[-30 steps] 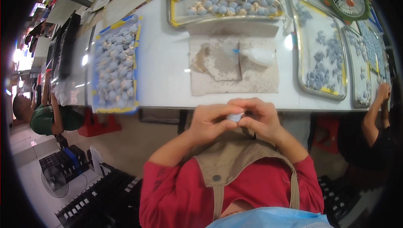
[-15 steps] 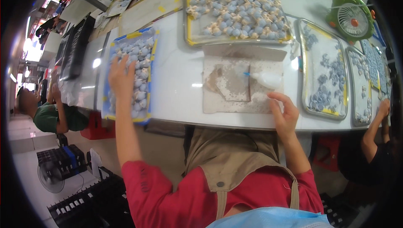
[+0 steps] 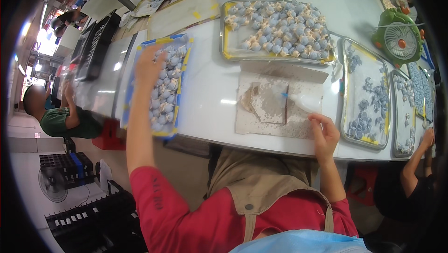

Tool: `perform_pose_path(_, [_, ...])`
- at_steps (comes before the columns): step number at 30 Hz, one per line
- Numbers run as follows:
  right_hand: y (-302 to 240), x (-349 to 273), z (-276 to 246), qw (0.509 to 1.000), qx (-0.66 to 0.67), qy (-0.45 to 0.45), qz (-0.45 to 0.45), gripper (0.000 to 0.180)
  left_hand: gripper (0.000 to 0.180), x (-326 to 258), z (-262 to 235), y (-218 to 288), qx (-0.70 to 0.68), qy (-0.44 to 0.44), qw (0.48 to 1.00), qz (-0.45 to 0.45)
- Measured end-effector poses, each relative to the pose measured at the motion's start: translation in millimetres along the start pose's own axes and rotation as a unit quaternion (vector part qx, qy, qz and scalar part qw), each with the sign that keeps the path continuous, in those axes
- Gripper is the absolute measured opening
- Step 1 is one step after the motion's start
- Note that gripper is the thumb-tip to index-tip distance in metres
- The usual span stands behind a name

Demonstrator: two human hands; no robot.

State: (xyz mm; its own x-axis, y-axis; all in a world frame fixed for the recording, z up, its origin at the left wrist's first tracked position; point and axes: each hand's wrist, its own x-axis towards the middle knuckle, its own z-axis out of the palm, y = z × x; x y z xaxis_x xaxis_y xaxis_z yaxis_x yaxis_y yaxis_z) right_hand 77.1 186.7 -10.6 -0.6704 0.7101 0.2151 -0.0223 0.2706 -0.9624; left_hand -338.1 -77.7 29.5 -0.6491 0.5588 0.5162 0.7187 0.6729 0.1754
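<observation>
My left hand (image 3: pixel 148 66) is over a blue-rimmed tray (image 3: pixel 128 106) with yellow tape on its edge. Small round grey-blue pieces with cream-coloured bits (image 3: pixel 164 99) fill it; the fingertips reach among them, smeared by motion. Beside the front right corner of a worn cardboard sheet (image 3: pixel 252 124), my right hand (image 3: pixel 326 136) is raised, thumb and fingers curled together. Whether anything small is between them is hidden. A white squeeze bottle (image 3: pixel 310 103) with a blue tip lies on the cardboard, just beyond these fingers.
Behind the cardboard stands a metal tray (image 3: pixel 235 58) of similar round pieces. Another tray (image 3: pixel 347 99) at right holds loose grey-blue caps. A green fan (image 3: pixel 399 38) sits at the far right. Co-workers sit at both sides, one in a green shirt (image 3: pixel 60 122).
My left hand has moved toward the tray's far end, its fingers swinging right. My right hand's fingers have drawn closer together. The whole view has shifted slightly, moving the table rightward and down.
</observation>
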Motion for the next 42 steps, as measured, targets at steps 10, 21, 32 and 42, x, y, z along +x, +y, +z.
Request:
perform_pose_path(10, [1,-6,0,0.998,-0.030,0.022,-0.043,0.011,0.015,24,19,-5,0.207,-0.076,0.968,-0.116])
perform_pose_path(21, [6,-3,-7,0.998,-0.034,0.039,-0.039,0.016,0.030,94,152,109,-0.106,-0.093,0.985,0.104])
perform_pose_path(32, [0,11,-5,0.982,-0.078,0.086,-0.146,0.013,0.033,80,143,115,-0.053,-0.023,0.987,0.153])
perform_pose_path(42, [8,38,-14,0.961,-0.240,0.048,-0.133,0.031,0.046,-88,-3,222,-0.748,-0.256,0.563,-0.241])
